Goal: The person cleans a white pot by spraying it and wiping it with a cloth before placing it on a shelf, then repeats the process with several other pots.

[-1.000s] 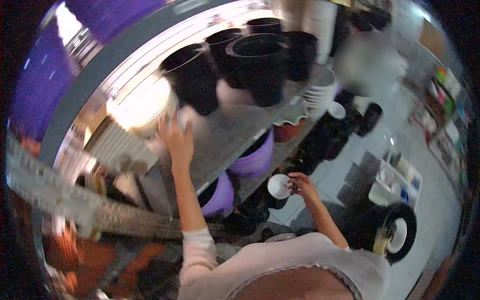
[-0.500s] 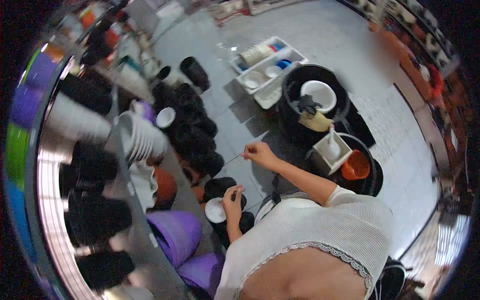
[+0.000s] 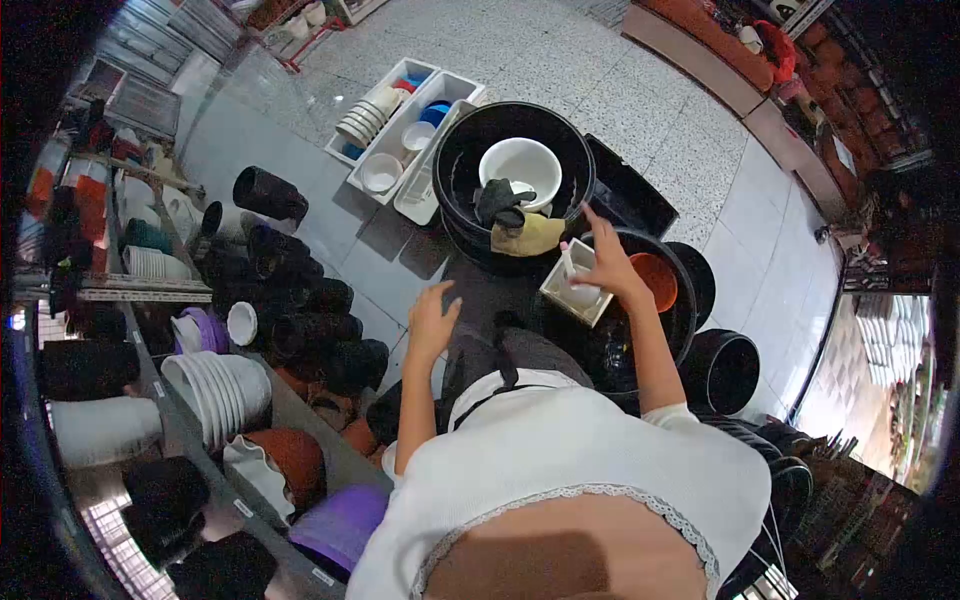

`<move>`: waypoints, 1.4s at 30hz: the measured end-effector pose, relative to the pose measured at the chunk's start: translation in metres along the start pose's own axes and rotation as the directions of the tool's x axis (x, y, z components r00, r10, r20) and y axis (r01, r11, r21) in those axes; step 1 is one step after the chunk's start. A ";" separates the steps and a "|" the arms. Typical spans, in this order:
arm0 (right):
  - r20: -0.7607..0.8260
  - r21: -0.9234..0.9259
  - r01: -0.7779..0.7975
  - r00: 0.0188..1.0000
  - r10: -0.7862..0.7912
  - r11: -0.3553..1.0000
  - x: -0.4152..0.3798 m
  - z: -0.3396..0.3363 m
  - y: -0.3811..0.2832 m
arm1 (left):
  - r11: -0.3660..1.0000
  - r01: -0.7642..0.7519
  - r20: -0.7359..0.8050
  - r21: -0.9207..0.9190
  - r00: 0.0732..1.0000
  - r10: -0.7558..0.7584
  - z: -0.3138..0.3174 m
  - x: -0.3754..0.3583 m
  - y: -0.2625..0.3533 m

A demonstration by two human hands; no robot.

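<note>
My left hand [image 3: 432, 325] is raised over the dark floor by my legs, fingers apart and holding nothing. With its fingers spread, my right hand [image 3: 612, 265] hovers at the edge of a cream square pot [image 3: 596, 312]. A white bottle with a pink tip [image 3: 568, 262] stands in that pot, its lower part partly covered by my fingers. Beyond it, a large black tub [image 3: 455, 150] carries a white bowl [image 3: 540, 165], a dark glove [image 3: 497, 200] and a yellow cloth [image 3: 530, 237]. An orange pot [image 3: 655, 282] sits in a second black tub [image 3: 686, 325] at my right wrist.
A white divided tray [image 3: 374, 188] with stacked cups and blue dishes lies beyond the large tub. Shelves on the left hold stacked white pots [image 3: 215, 395] and a purple pot [image 3: 345, 522]. Several black pots [image 3: 270, 190] line the floor there. Another black pot [image 3: 720, 370] lies to the right.
My view has swung right toward the tubs. My right hand has moved to the square pot and its pinched fingers have spread. My left hand has moved away from the white pot by the shelf.
</note>
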State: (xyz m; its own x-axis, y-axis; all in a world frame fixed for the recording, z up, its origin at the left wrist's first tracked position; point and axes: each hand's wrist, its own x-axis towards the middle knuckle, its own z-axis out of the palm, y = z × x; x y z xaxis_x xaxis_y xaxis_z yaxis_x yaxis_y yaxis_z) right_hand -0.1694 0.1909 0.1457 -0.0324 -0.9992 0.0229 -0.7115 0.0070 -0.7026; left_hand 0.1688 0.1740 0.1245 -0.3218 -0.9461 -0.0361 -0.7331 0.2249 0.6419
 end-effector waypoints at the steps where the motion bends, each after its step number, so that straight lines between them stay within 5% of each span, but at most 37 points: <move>1: 0.062 -0.039 -0.044 0.997 0.047 0.998 -0.008 0.004 0.011 | 0.999 -0.028 0.011 -0.046 1.000 0.028 0.005 0.014 0.005; 2: 0.166 -0.120 -0.149 0.972 0.168 0.981 -0.015 0.016 0.028 | 0.994 -0.058 0.023 -0.091 0.998 0.060 0.009 0.028 0.009; 9: -0.236 -0.065 -0.105 0.968 0.087 0.992 -0.031 0.091 0.040 | 0.957 -0.274 0.160 -0.096 0.945 0.286 0.054 0.141 0.022; 12: -0.387 -0.087 -0.099 0.920 0.058 0.991 -0.025 0.103 0.033 | 0.922 -0.384 0.176 -0.051 0.905 0.387 0.106 0.201 0.030; 13: -0.395 -0.118 -0.140 0.915 0.083 0.983 -0.023 0.108 0.037 | 0.952 -0.287 0.249 -0.103 0.920 0.304 0.115 0.216 0.044; 15: -0.432 -0.116 -0.177 0.895 0.110 0.977 -0.020 0.108 0.030 | 0.899 -0.429 0.210 -0.086 0.875 0.437 0.172 0.249 0.030; 19: -0.447 -0.070 -0.290 0.864 0.230 0.954 -0.023 0.118 0.028 | 0.900 -0.393 0.493 0.190 0.831 0.258 0.223 0.280 0.023; 25: -0.523 -0.013 -0.350 0.801 0.292 0.937 -0.023 0.130 0.024 | 0.691 -0.585 0.615 0.424 0.747 0.254 0.209 0.295 0.046; 30: -0.542 -0.001 -0.397 0.772 0.333 0.918 -0.019 0.134 0.022 | 0.843 -0.426 0.357 0.329 0.882 0.307 0.190 0.311 0.031; 37: -0.561 -0.054 -0.350 0.785 0.262 0.935 -0.015 0.132 0.026 | 0.828 -0.413 0.403 0.380 0.879 0.254 0.161 0.346 0.002; 41: -0.547 -0.081 -0.349 0.799 0.251 0.933 -0.018 0.139 0.036 | 0.919 -0.233 0.470 0.317 0.881 0.062 0.145 0.352 0.001; 42: -0.526 -0.089 -0.342 0.814 0.247 0.935 -0.018 0.138 0.037 | 0.945 -0.189 0.346 0.268 0.934 0.089 0.143 0.348 0.001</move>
State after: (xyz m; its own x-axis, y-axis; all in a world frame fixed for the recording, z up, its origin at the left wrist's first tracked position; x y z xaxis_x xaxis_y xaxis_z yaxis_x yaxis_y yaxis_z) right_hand -0.0987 0.2035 0.0214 -0.5715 -0.7909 0.2187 -0.7170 0.3517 -0.6018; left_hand -0.0293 -0.1222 0.0030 -0.5731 -0.7830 -0.2419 -0.7923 0.4540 0.4075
